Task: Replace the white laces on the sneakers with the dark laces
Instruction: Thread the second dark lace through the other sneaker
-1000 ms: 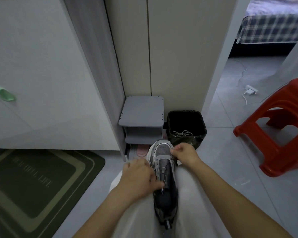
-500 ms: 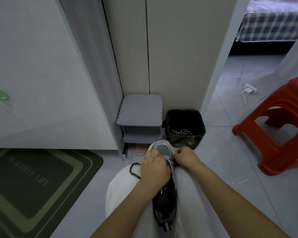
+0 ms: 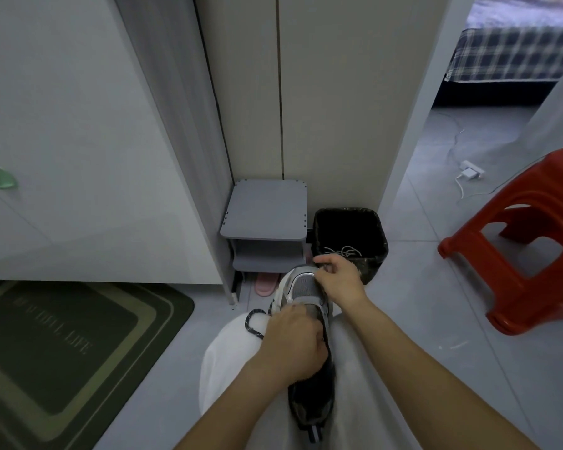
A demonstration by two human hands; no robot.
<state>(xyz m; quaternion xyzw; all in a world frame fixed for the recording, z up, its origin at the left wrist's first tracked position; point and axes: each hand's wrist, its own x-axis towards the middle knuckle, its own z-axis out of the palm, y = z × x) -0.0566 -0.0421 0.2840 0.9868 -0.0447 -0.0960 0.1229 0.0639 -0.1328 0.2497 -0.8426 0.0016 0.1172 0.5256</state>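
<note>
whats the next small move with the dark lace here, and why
Probably pull the slack through with the left hand. The dark lace hangs in a loose loop left of that hand, which is curled over the middle of the sneaker, while the right hand pinches the toe, steadying it. Tightening first seems sensible before threading further.

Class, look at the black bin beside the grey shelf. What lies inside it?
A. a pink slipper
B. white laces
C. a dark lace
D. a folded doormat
B: thin white laces lie loosely coiled in the black bin, just beyond the toe of the sneaker.
</note>
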